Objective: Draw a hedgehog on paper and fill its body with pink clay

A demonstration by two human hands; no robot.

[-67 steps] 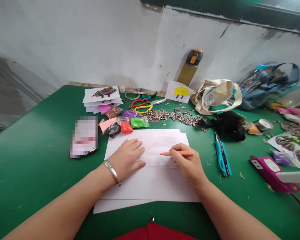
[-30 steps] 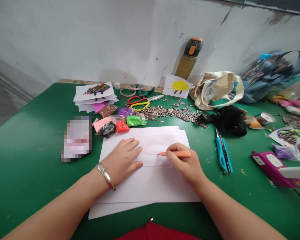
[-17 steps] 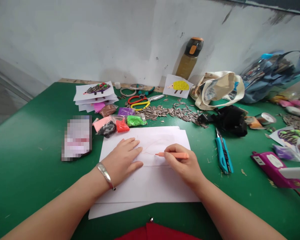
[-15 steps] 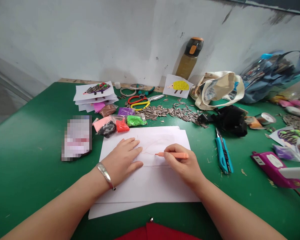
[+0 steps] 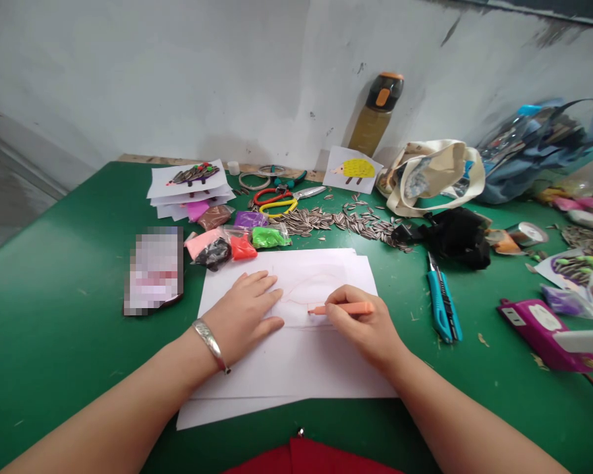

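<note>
White sheets of paper (image 5: 296, 368) lie stacked in front of me on the green table. My left hand (image 5: 252, 313) rests flat on the top sheet, fingers spread, a silver bangle on its wrist. An orange felt-tip pen (image 5: 348, 308) is pinched in my right hand (image 5: 363, 322), its tip at the paper. Faint orange lines (image 5: 301, 286) form a curved outline between the two hands, partly hidden by the right one. Behind the paper are bags of coloured clay (image 5: 242, 247) and a strewn pile of sunflower seeds (image 5: 316, 220).
A blue utility knife (image 5: 443, 306) with its blade out lies right of the paper. Scissors (image 5: 281, 201), a hedgehog drawing (image 5: 352, 170), a bottle (image 5: 375, 115) and a cream bag (image 5: 435, 178) stand or lie along the wall. A blurred-out item (image 5: 154, 270) sits left.
The pen tip has moved slightly down the sheet, leaving a short new line below the curved outline. My left hand has stayed in place.
</note>
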